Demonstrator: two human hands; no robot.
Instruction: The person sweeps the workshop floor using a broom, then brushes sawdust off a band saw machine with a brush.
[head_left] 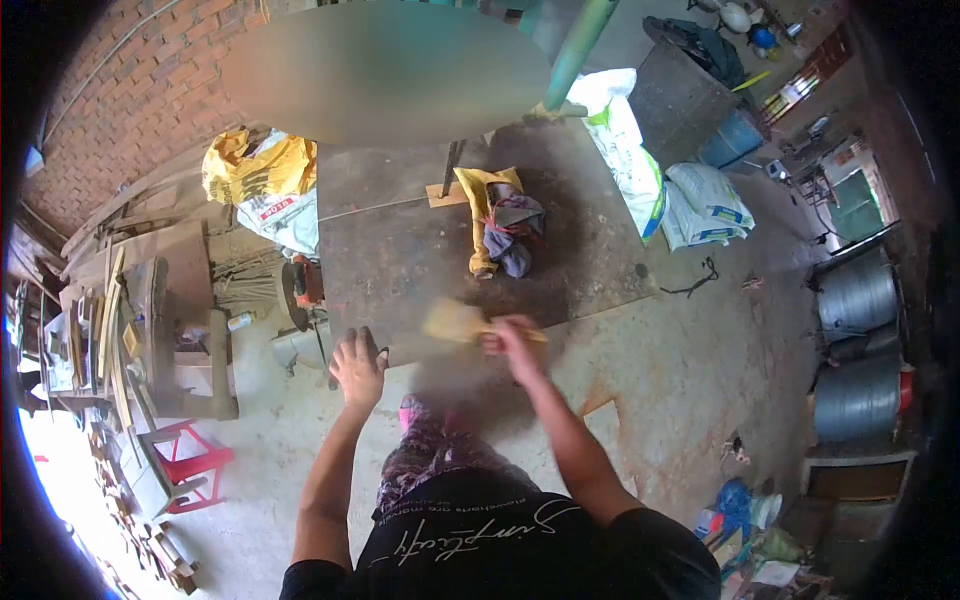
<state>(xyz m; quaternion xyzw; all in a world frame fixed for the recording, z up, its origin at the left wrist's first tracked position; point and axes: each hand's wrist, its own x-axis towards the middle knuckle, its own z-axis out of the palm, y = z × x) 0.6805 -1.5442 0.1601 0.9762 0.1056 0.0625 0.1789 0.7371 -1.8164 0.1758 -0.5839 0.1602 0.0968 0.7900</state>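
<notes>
My right hand (512,338) is wrapped round the handle of a yellowish brush (455,320), whose wide head points left over the near edge of the dark brown tabletop (390,260). Motion blurs the brush, and I cannot tell whether it touches the surface. My left hand (358,366) holds nothing; its fingers are apart near the table's front left edge. Beyond the brush lies a bundle of grey-purple cloth (513,220) with a yellow piece of material (478,235) beside and partly under it.
A red power tool (306,282) sits at the table's left edge. Yellow and white sacks (262,170) lie at the far left, filled white sacks (705,205) at the right. A green post (580,50) rises behind. A red plastic stool (195,465) stands on the floor, left.
</notes>
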